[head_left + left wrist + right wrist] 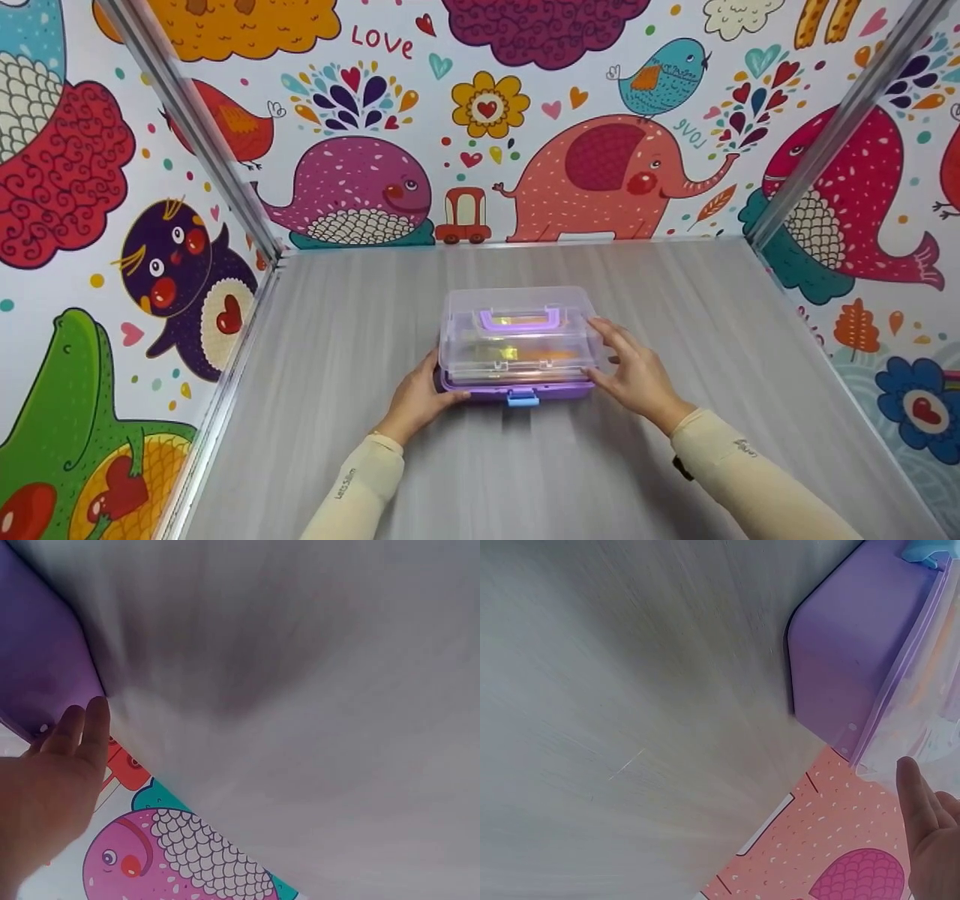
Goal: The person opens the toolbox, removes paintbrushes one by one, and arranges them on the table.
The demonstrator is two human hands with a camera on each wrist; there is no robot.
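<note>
On the table (337, 322), we seem to be steadying the box (519, 354), left hand (417, 399) straight-fingered against its side, right hand (637, 373) likewise at the lid (519, 342), which next calls for even handling.

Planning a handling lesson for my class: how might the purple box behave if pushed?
The purple box would probably slide, not roll: its sides look flat. They keep straight edges, so it should feel stiff. The clear lid looks thin and may be fragile.

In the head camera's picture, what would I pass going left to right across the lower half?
Printed green crocodile, left hand, purple box, right hand, printed orange leaf, printed blue flower.
</note>
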